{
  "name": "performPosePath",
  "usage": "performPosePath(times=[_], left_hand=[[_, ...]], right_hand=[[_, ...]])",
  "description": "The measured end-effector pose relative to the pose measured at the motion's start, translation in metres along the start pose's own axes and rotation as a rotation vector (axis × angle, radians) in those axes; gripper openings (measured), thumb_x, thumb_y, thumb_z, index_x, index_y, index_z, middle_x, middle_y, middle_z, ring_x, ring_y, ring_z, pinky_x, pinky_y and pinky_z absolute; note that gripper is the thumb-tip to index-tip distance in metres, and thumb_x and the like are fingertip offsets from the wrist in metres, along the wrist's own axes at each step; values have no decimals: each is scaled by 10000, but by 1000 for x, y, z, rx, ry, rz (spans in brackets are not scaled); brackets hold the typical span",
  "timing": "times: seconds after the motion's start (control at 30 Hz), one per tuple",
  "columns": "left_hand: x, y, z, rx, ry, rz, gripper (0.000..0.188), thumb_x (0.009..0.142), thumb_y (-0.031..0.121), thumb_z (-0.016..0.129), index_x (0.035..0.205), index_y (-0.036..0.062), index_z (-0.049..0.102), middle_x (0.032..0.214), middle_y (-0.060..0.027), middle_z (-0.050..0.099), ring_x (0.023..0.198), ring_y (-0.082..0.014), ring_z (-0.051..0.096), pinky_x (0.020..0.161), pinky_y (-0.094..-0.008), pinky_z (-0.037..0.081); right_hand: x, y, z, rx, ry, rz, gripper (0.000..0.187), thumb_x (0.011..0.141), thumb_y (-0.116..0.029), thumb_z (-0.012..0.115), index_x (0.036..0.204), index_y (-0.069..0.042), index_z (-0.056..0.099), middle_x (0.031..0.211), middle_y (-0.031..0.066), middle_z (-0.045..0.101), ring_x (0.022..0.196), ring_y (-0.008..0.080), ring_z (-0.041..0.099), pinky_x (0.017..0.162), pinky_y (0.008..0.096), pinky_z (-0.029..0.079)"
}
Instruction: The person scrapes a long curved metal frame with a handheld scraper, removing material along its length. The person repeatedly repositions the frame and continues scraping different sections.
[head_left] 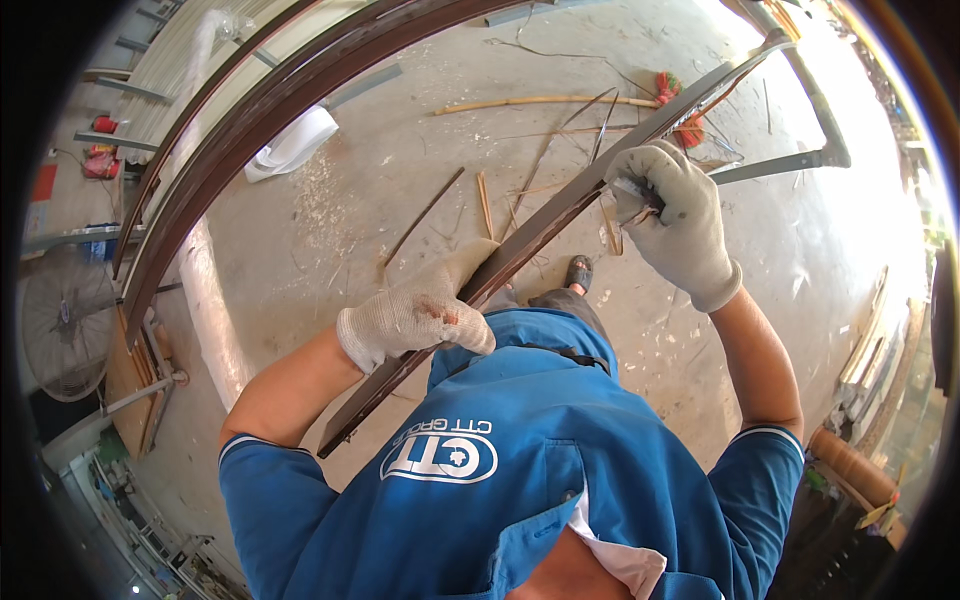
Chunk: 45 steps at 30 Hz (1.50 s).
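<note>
A long, straight brown-and-grey profile bar [545, 222] runs slantwise across my front, from low left up to the far right. My left hand [415, 308], in a pale work glove with a reddish-brown stain, is wrapped round its lower part, thumb on the near side. Higher up, my gloved right hand [685, 225] is closed beside the bar, its fingertips at the bar's edge. Something small, grey and crumpled shows between those fingers; its kind cannot be made out.
Other long brown profiles [235, 135] arch across the upper left. A metal frame [825, 120] stands at the far right, near a bamboo stick [540, 102] and red twine [667, 86]. Thin strips litter the concrete floor [330, 215]. A fan [68, 320] is at left.
</note>
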<state>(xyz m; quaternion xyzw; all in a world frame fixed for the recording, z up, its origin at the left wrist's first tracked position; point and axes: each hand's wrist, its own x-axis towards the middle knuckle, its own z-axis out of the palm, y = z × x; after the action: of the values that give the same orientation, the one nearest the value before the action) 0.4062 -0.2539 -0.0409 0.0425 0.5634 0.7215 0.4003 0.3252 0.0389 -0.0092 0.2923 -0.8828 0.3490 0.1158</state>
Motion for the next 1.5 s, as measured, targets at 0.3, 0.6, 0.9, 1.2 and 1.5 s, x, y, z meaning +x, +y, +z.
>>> performPosePath(times=[0.3, 0.6, 0.9, 1.2, 1.5], left_hand=[[7, 2, -20, 306, 56, 62, 758, 632, 197, 796, 1288, -79, 536, 962, -99, 597, 848, -172, 575, 749, -301, 486], [7, -13, -27, 111, 88, -32, 845, 641, 267, 852, 1321, -95, 506, 1020, -151, 632, 899, -226, 612, 847, -316, 484], [24, -21, -34, 57, 6, -149, 681, 627, 135, 777, 1239, -2, 511, 704, 42, 431, 622, -46, 421, 557, -225, 367], [32, -20, -32, 93, 24, -185, 713, 590, 41, 774, 1247, 2, 497, 730, 48, 431, 626, -50, 398, 563, -218, 330], [24, 12, -13, 180, 51, -350, 749, 584, 124, 787, 1269, 19, 504, 990, -40, 559, 872, -129, 568, 769, -281, 495]], right_hand=[[0, 11, -4, 1094, -40, 760, 120, 955, -111, 621, 986, 1, 655, 791, -11, 559, 605, 41, 443, 521, 213, 349], [15, 50, -32, 1441, 431, 894, 85, 966, -99, 635, 997, -20, 645, 801, 6, 583, 551, 34, 401, 486, 216, 345], [22, 124, -202, 1171, 610, 329, 166, 968, -34, 596, 1121, 28, 576, 925, 53, 619, 628, 61, 469, 540, 185, 412], [0, 142, -235, 228, 680, 433, 295, 953, -140, 630, 1222, -22, 651, 837, -56, 594, 578, 14, 354, 496, 166, 271], [-13, 161, -112, 305, 497, 515, 210, 948, -94, 681, 1152, -47, 697, 953, -17, 645, 777, 68, 551, 719, 235, 470]])
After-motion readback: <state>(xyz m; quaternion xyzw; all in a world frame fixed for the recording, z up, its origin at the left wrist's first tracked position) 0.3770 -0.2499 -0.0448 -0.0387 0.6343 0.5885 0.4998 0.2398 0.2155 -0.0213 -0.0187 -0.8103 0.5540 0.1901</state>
